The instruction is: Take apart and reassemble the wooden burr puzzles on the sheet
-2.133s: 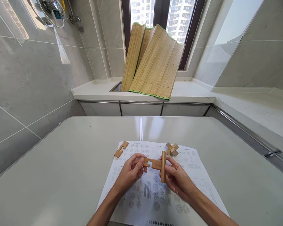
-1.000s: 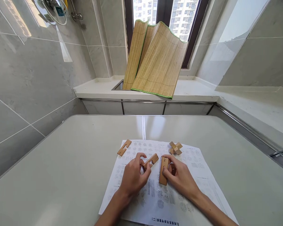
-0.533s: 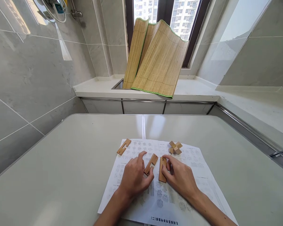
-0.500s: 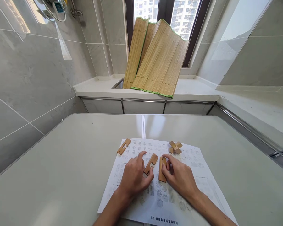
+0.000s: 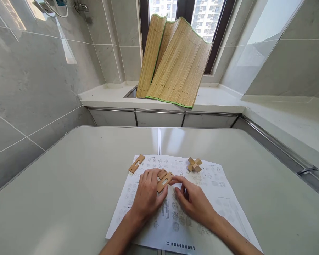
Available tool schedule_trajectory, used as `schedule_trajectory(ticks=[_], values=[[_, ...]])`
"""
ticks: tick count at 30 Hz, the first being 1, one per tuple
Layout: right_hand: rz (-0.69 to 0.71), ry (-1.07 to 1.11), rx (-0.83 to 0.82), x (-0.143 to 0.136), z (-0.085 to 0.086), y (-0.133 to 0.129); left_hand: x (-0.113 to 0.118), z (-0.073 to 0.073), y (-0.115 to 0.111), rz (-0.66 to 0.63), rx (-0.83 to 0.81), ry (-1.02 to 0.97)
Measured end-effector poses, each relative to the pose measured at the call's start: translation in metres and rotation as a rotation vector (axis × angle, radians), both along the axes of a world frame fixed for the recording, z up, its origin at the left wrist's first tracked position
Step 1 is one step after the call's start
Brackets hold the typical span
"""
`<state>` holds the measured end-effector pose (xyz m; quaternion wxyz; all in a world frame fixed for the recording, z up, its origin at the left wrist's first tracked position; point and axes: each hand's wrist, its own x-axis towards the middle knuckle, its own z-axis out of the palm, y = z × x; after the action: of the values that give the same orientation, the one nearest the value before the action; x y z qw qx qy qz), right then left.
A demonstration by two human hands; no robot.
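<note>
My left hand (image 5: 148,193) curls around two flat wooden puzzle pieces lying side by side at an angle. The nearer puzzle piece (image 5: 160,187) is marked 2 and has a long slot in its middle. Behind it, the other puzzle piece (image 5: 162,173) is partly covered by my left fingers. My right hand (image 5: 192,199) reaches its index fingertip to the right end of the piece marked 2, thumb apart and the other fingers bent. Beneath both hands is a printed paper sheet (image 5: 149,235) with rows of small diagrams.
A notched wooden piece (image 5: 133,167) lies at the sheet's far left corner. Toward its far right stands an interlocked wooden burr puzzle (image 5: 195,165). The pale table (image 5: 69,198) runs to a ledge (image 5: 223,101), where a bamboo mat (image 5: 178,71) leans against the window.
The piece marked 2 has moved left and turned, and now lies alongside the other piece. My left fingers have closed around both. My right hand has shifted slightly left.
</note>
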<state>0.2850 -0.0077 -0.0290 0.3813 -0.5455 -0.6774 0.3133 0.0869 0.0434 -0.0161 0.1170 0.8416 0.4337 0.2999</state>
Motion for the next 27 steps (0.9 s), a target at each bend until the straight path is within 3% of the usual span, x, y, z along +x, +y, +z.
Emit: schedule_trajectory(ticks=[6,13,18,27], values=[[-0.016,0.004,-0.006,0.001,0.000,-0.001,-0.008,-0.006,0.011,0.141,0.078,0.030],[0.009,-0.028,-0.024,0.002,-0.001,-0.001,-0.028,-0.017,0.028,0.419,0.134,0.060],[0.014,-0.048,-0.016,0.002,-0.001,-0.001,-0.039,-0.020,0.038,0.435,0.013,0.016],[0.020,0.002,-0.029,0.004,0.002,-0.001,-0.056,-0.011,0.056,0.397,-0.193,-0.104]])
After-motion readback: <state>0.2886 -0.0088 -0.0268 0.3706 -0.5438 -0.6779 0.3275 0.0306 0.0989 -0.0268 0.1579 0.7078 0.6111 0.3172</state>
